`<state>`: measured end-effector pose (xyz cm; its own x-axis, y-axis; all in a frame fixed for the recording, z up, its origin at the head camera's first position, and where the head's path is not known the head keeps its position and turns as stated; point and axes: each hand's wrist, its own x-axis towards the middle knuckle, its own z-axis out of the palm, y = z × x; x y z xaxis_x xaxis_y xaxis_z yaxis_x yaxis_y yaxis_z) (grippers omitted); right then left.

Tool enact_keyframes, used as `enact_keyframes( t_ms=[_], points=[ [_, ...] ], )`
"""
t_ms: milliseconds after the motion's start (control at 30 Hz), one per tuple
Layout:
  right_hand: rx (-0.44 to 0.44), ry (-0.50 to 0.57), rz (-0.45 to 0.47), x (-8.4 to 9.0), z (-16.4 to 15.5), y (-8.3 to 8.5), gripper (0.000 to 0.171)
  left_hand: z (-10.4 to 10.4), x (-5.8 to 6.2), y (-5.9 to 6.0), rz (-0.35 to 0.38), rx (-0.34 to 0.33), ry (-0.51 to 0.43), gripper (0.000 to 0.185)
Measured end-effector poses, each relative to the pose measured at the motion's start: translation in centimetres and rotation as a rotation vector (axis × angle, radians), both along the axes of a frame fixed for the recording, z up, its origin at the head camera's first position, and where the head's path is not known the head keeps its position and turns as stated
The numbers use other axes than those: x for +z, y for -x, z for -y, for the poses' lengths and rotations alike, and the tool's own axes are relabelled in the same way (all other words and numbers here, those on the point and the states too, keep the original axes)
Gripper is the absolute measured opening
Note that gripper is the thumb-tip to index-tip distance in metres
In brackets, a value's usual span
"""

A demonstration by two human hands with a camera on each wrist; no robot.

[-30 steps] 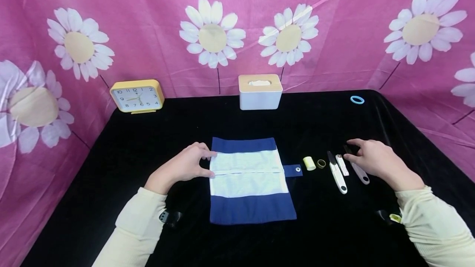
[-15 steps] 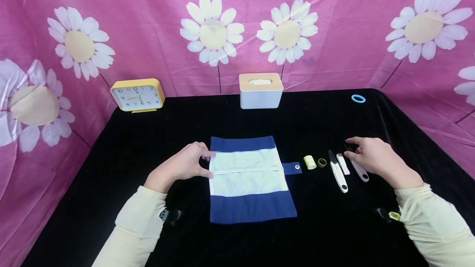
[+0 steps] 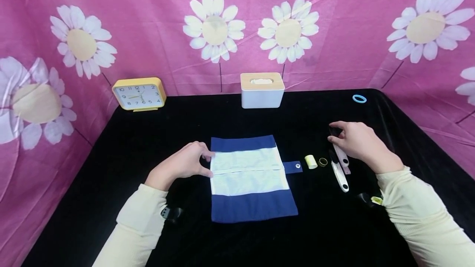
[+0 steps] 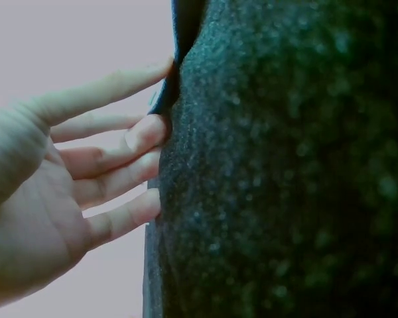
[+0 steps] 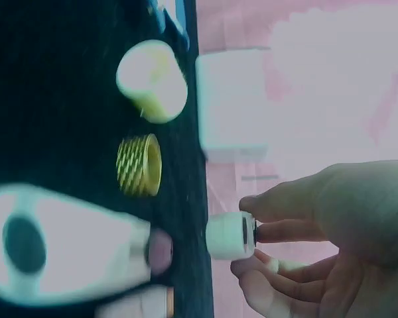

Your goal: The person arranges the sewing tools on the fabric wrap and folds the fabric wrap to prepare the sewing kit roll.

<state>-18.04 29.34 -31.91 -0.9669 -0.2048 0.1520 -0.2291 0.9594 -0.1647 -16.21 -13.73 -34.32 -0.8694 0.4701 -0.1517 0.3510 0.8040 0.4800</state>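
Head view, right hand (image 3: 355,140) pinching slim tool (image 3: 339,151), long axis near-far

Matt black velvety cloth (image 3: 259,242) over desk. Blue-and-white woven pouch (image 3: 250,176), metal snap (image 3: 297,166). Ribbed brass-look ring (image 5: 139,165). Glossy white plastic snips (image 3: 339,176). Wood-topped tissue box (image 3: 262,90).

Only readable marks: the dial numerals 1 to 12 on the yellow alarm clock (image 3: 139,94), standing at the back left of the black table. There's a tiny mark under the 12, too small to read. No legible text, brand or label on anything else in the head view; both wrist views are too blurred to show any.
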Motion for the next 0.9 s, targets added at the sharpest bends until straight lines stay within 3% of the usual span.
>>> enact_keyframes(
  t_ms=[533, 900],
  points=[
    [0.014, 0.134, 0.11, -0.1, 7.3, 2.2, 0.047, 0.0, 0.0, 0.2, -0.024, 0.0, 0.06, 0.054],
    [-0.011, 0.214, 0.196, -1.4, 11.0, 3.6, 0.049, 0.3, 0.3, 0.6, -0.029, -0.019, 0.072, 0.053]
  ],
)
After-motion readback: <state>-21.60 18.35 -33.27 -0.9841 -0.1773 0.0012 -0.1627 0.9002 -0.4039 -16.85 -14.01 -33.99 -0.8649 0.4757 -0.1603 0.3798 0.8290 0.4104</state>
